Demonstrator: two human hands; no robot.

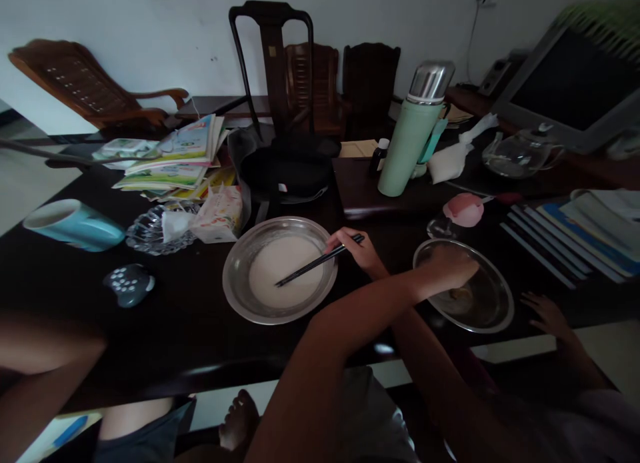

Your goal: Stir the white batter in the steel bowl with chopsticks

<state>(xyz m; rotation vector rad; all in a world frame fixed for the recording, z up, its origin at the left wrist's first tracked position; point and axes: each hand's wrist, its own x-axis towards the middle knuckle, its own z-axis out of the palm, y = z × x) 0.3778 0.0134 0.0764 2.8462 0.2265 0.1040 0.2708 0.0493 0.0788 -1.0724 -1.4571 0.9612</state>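
Note:
My right hand (pixel 361 251) is closed around a pair of black chopsticks (pixel 313 264). Their tips dip into a pale, milky mixture (pixel 280 256) in a wide metal bowl (pixel 235 293). Crossing over my right forearm, my left arm reaches right, and my left hand (pixel 453 270) is inside a second metal bowl (pixel 505 310). Motion blurs that hand and its fingers are hidden. Below it, a small yellowish patch (pixel 461 294) shows on the bowl's bottom, too unclear to name.
Behind the bowls stand a green thermos (pixel 407 143), a glass teapot (pixel 520 156) and a pink cup (pixel 464 210). To the left are a blue mug (pixel 77 226), glass dish (pixel 145 233), tissue pack (pixel 219 213) and game controller (pixel 129 284). Another person's hand (pixel 547 314) rests at right, near books (pixel 550 243).

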